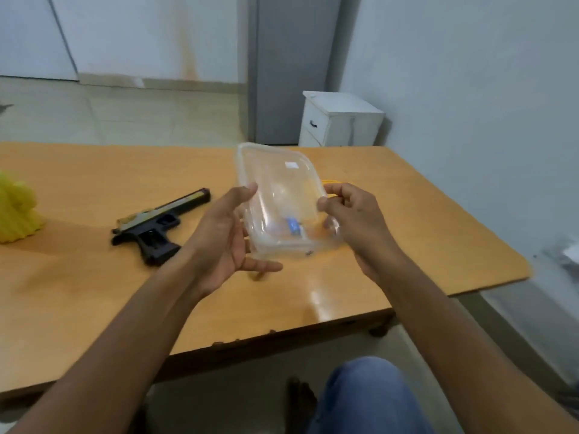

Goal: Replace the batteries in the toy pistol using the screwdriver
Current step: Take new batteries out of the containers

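Looks like this is the very start: the toy pistol [159,225] is lying flat on the table [94,292] at about 9 o'clock from the hands, untouched. Both hands are up on a clear plastic container [282,198] held tilted above the table. The left hand [225,233] cups its left side with fingers fairly straight, thumb on the rim. The right hand [351,220] has fingers curled round the right edge, plus something yellow [333,182] poking out at 12 o'clock of it. Could be the screwdriver, can't tell.

There's something small and blue [293,226] inside, maybe batteries. My guess is the next move is opening it and fishing stuff out.

Plenty of table at 6 o'clock to set it down. The near edge is close, and a yellow thing [17,211] sits far out at 9.
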